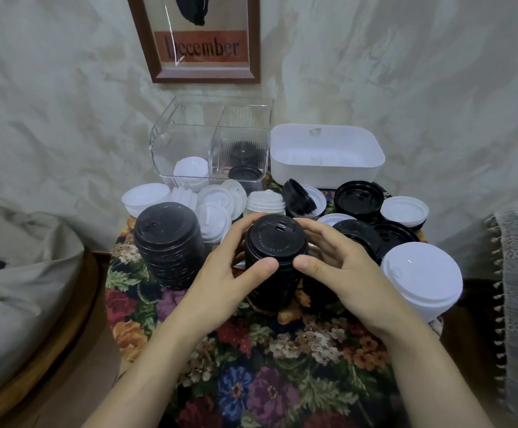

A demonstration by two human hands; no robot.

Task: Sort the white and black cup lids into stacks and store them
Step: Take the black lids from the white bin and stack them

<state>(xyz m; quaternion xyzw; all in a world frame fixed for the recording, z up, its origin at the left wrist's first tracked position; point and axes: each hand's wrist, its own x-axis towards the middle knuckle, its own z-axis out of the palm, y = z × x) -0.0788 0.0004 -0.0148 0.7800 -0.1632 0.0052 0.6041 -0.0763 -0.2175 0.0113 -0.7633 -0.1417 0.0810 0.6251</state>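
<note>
The left hand and the right hand held a black stack of lids between them at the middle of the surface, which was covered with a flowered cloth. The fingers of each hand were curled round the stack's sides, thumbs on the near side and the other fingers round the far side. The stack stood upright, and whether its base touched the cloth could not be told. Just to its left stood a second black stack, upright and free of the hands. Near the right edge sat a white stack, apart from the right hand. Loose white lids lay behind the left hand, and loose black lids lay mixed with more white ones behind the right. At the back stood a clear bin split by a divider, with a few white lids in its left compartment and black lids in its right one. A white box sat beside the bin on its right. A frame reading "December" hung on the wall above.
</note>
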